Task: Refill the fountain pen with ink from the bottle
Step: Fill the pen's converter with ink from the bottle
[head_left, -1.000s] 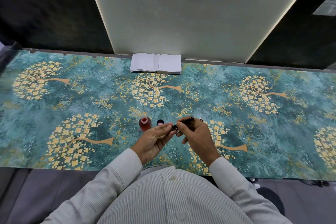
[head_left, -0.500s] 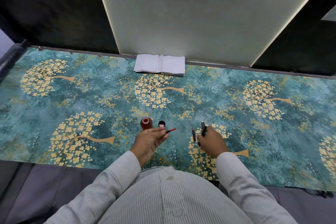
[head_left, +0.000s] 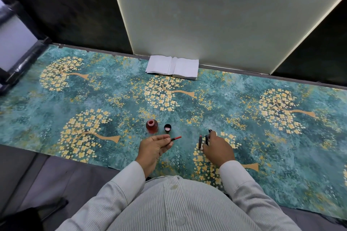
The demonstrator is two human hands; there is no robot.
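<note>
Bottle [head_left: 151, 126] uncapped and pen apart: your left hand [head_left: 152, 149] pinches the red-tipped section [head_left: 175, 138], your right hand [head_left: 218, 148] seemingly resting, fingers relaxed, beside dark pen parts [head_left: 200, 141]. Filling remains.

Teal patterned cloth [head_left: 244, 99] with golden flower trees spread over the surface, open white notebook [head_left: 172, 67] at its far edge against a pale upright panel [head_left: 216, 15], dark walls either side, grey floor [head_left: 56, 174] below.
</note>
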